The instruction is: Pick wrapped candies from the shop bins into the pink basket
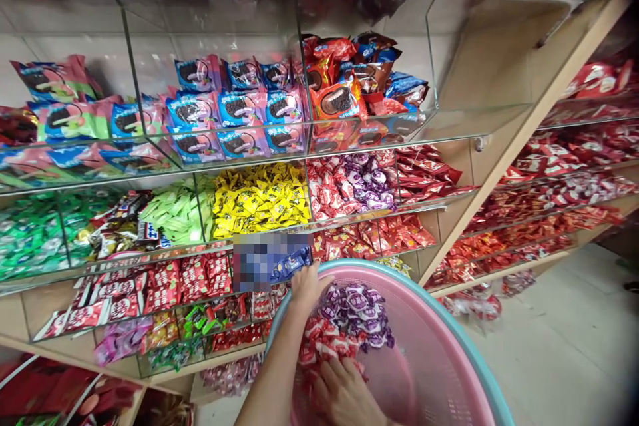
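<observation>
My left hand is closed over the far left rim of a round pink plastic basket. A light-blue basket shows around its outside. Inside lie red-and-white wrapped candies at the left and purple-and-white wrapped candies beside them at the far side. My right hand reaches into the basket, its fingers curled into the red candies; the fingertips are partly hidden among the wrappers.
Glass-divided shelves rise in front, with yellow candies, green candies and packaged cookies. One shelf section holds matching red and purple candies. Further shelves of red packets stand at right, beside the tiled floor.
</observation>
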The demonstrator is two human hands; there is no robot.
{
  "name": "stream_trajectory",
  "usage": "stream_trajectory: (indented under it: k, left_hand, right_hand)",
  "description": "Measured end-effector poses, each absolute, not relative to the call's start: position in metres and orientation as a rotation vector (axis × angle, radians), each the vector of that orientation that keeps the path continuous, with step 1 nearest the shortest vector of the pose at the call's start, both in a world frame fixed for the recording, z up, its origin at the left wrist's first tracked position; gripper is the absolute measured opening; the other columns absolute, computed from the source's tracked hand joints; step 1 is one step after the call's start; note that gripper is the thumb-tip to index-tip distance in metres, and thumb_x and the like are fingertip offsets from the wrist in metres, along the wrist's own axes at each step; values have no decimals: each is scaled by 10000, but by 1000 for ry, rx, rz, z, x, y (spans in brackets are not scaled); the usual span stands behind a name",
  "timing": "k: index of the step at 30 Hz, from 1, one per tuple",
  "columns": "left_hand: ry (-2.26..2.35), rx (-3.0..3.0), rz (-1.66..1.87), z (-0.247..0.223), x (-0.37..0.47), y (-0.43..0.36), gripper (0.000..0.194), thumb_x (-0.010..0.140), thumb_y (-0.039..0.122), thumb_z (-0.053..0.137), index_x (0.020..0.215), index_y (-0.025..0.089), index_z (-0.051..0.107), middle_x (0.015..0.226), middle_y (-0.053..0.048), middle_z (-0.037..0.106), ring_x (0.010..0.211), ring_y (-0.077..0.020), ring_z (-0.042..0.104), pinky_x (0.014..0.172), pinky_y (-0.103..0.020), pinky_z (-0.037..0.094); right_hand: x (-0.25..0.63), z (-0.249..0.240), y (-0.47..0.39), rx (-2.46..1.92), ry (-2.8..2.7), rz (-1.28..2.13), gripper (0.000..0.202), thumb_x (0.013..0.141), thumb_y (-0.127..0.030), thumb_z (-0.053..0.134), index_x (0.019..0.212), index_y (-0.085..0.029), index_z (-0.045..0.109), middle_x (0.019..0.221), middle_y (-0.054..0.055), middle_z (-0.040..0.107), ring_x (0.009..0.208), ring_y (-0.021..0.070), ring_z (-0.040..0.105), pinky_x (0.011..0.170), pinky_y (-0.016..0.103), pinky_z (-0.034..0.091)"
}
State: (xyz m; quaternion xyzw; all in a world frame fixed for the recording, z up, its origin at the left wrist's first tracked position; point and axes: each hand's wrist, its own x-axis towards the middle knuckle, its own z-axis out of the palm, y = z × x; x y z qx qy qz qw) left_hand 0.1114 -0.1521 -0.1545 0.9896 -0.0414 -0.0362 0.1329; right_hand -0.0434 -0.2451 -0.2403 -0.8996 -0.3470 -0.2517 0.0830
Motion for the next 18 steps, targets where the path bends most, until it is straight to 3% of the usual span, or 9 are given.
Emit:
stream_trajectory:
  k: [4,7,9,10,14,18]
  left_hand:
    - [-112,2852,-80,-156,110,-151,574,790,603,454,1237,249,519,1061,-107,659,979,-274,601,778,-333,430]
    - [-90,2823,-70,-157,109,-150,582,797,591,449,1254,236,509,1063,-113,659,985,-283,599,788,-341,427]
    - [-80,2804,-91,-157,109,-150,576,809,582,431,1262,234,505,1075,-117,654,996,-281,596,803,-343,422]
    - [-79,2798,-98,-156,109,-150,575,812,584,423,1262,236,507,1078,-118,653,998,-281,595,805,-344,421]
    - [-99,2797,-78,-158,111,-150,594,797,605,429,1249,230,518,1066,-119,657,989,-288,598,797,-351,425]
    - [-87,2805,-73,-161,112,-149,604,793,597,443,1273,235,499,1073,-120,653,1009,-284,590,817,-354,422]
  right_hand:
    - [-39,-222,-246,-2629,-1110,-780,192,776,-331,601,705,-207,473,671,-11,552,603,159,485,541,299,324]
    - [-18,-164,-260,-2545,-929,-554,196,766,-369,601,744,-207,494,772,5,573,689,166,509,594,284,365]
    - [7,-114,-276,-2499,-761,-472,41,826,-241,520,820,-200,521,833,23,583,774,167,522,674,277,390]
    - [23,-89,-286,-2489,-699,-504,59,854,-232,482,840,-195,526,833,30,580,781,167,519,701,281,393]
    - [91,-14,-319,-2571,-480,-694,143,867,-297,476,895,-178,549,868,58,594,841,191,525,744,289,398]
    - [141,17,-325,-2802,-332,-644,221,835,-354,502,920,-174,598,902,85,635,871,219,567,736,298,404]
